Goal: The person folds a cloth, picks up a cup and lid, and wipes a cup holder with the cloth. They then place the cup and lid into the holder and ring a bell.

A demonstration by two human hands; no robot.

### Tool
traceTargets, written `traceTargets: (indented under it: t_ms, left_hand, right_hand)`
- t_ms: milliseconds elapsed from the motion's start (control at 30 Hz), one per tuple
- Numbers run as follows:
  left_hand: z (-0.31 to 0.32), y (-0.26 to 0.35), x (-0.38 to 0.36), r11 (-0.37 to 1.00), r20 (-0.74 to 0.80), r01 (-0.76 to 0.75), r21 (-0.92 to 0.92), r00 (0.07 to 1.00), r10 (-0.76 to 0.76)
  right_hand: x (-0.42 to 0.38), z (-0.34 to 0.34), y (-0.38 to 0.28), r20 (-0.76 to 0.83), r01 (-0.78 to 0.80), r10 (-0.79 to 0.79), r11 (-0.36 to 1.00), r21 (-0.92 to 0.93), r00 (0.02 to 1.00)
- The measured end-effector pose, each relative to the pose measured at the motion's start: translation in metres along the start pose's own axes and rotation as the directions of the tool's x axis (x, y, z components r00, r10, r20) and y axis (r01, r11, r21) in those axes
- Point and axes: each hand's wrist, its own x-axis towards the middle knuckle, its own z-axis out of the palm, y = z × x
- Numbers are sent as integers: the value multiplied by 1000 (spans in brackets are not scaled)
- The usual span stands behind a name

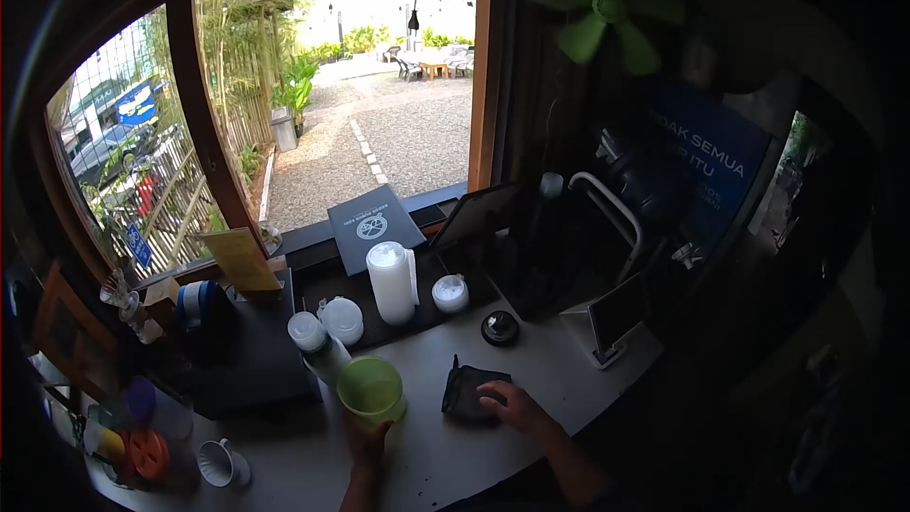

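My left hand (366, 438) is wrapped round the lower side of a translucent green plastic container (371, 387), which stands at the middle of the counter with its round opening toward me. A dark drawstring pouch (468, 394) lies flat to its right. Over the pouch's right edge rests my right hand (509, 406), fingers apart and slightly bent, gripping nothing that I can see. Beyond the pouch sits a round black lid-like object (500, 327). Stacks of clear plastic lids (341, 319) stand just behind the green container.
A tall stack of white cups (391, 283) and a small round tub (450, 293) line the counter's back. A tablet on a white stand (611, 327) is at right. Left are a white dripper cup (224, 464), an orange lid (147, 453) and a black box (248, 360).
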Motion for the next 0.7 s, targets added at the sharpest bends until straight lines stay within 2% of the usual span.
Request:
traceTargets:
  t_ms: [100, 233, 300, 367, 433, 500, 600, 667, 700]
  left_hand:
    - [2, -2, 2, 999, -57, -44, -5, 997, 44]
    - [7, -12, -8, 993, -165, -80, 91, 982, 94]
    - [8, -17, -12, 999, -236, -44, 1, 971, 42]
    - [5, -30, -19, 1000, -297, 10, 17, 955, -5]
    - [6, -38, -26, 997, -357, 65, 27, 933, -51]
    - [11, -25, -29, 989, -415, 96, 116, 909, -39]
    - [8, -23, -32, 973, -444, 134, 189, 895, -37]
    - [8, -21, -32, 976, -467, 140, 167, 883, -47]
    - [9, -23, -34, 977, -477, 145, 156, 877, -54]
  right_hand:
    - [-10, -36, -1, 89, -70, 60, 991, 112, 994]
    - [-14, -120, -40, 18, 81, -82, 996, 48, 996]
    - [-2, -169, -69, -27, 102, -106, 988, -112, 994]
    - [24, -214, -78, -100, 192, -224, 947, -259, 969]
    - [57, -256, -86, -148, 92, -159, 919, -384, 976]
    - [92, -280, -83, -84, 199, -276, 841, -502, 957]
    - [166, -290, -36, 162, 306, -285, 590, -747, 945]
    - [203, -284, -32, 334, 378, -190, 294, -878, 923]
    - [213, -278, -36, 343, 350, -86, 356, -866, 935]
